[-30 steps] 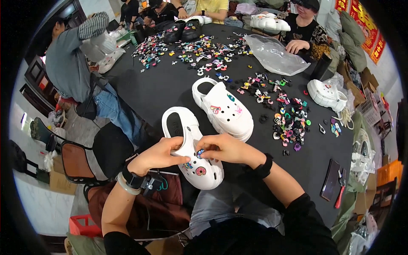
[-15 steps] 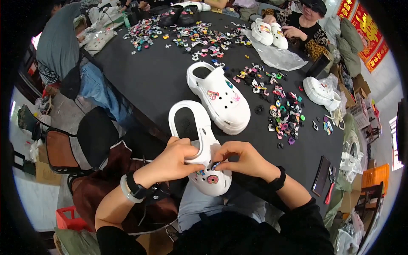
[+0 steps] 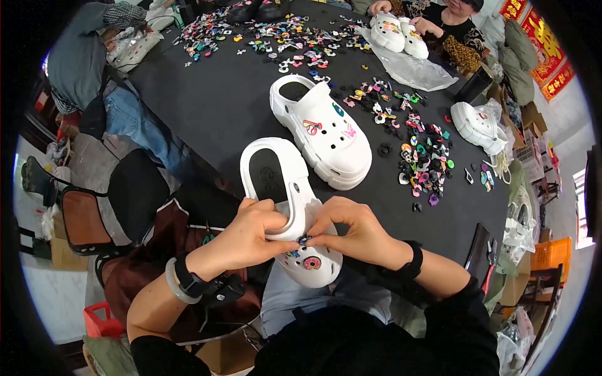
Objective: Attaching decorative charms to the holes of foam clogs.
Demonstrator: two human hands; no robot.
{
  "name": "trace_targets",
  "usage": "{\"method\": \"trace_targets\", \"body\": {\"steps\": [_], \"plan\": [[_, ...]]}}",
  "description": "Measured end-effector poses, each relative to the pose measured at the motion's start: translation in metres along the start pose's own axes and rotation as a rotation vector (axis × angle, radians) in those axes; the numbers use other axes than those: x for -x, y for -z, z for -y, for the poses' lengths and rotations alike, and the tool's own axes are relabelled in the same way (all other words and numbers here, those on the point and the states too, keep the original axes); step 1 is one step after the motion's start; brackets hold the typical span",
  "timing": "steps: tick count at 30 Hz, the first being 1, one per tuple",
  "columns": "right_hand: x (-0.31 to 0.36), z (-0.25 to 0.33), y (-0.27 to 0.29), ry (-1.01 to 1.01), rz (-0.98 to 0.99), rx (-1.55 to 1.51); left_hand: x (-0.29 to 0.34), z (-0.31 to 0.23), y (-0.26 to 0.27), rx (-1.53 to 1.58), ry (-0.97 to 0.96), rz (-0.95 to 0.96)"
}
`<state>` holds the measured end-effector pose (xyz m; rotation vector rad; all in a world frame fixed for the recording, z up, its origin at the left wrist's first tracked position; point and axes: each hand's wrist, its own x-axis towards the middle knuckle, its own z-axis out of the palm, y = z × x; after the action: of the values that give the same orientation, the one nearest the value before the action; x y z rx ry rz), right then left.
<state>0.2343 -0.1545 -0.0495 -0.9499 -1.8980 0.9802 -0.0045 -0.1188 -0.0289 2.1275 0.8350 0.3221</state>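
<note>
A white clog (image 3: pixel 280 188) rests half over the near edge of the black table (image 3: pixel 219 106), toe toward me. My left hand (image 3: pixel 251 233) grips its side, thumb hooked into the opening. My right hand (image 3: pixel 351 232) pinches a small dark charm (image 3: pixel 303 240) against the top of the toe. A round pink charm (image 3: pixel 311 263) sits fixed further down the toe. A second white clog (image 3: pixel 323 131) with a few coloured charms stands on the table just beyond.
Loose coloured charms (image 3: pixel 420 160) lie scattered right of the clogs and across the far side. Other people work at the far left and far right, with more white clogs (image 3: pixel 398 31), (image 3: pixel 478 125) and a clear plastic bag (image 3: pixel 417 69). A black chair (image 3: pixel 125 194) stands to my left.
The view has dipped toward the table. My hands have drawn the clog closer and my right fingers now press the small charm onto its toe.
</note>
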Motion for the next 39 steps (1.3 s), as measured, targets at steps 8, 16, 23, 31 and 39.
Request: {"method": "trace_targets", "body": {"steps": [8,16,23,31,39], "plan": [[-0.014,0.001,0.008,0.050,0.181,0.164,0.003,0.002,0.001,-0.006,-0.011,0.013],[-0.027,-0.022,0.009,-0.239,0.189,0.017,0.000,0.003,0.005,-0.059,-0.015,0.051],[-0.026,-0.036,-0.017,-0.064,-0.003,0.108,-0.008,0.007,0.008,-0.042,-0.051,0.043],[0.039,-0.017,-0.031,-0.051,-0.277,-0.052,-0.009,-0.007,0.014,-0.054,0.021,0.033],[0.126,-0.007,0.062,-0.215,-0.338,0.064,-0.042,-0.001,0.086,0.340,0.363,-0.106]]}}
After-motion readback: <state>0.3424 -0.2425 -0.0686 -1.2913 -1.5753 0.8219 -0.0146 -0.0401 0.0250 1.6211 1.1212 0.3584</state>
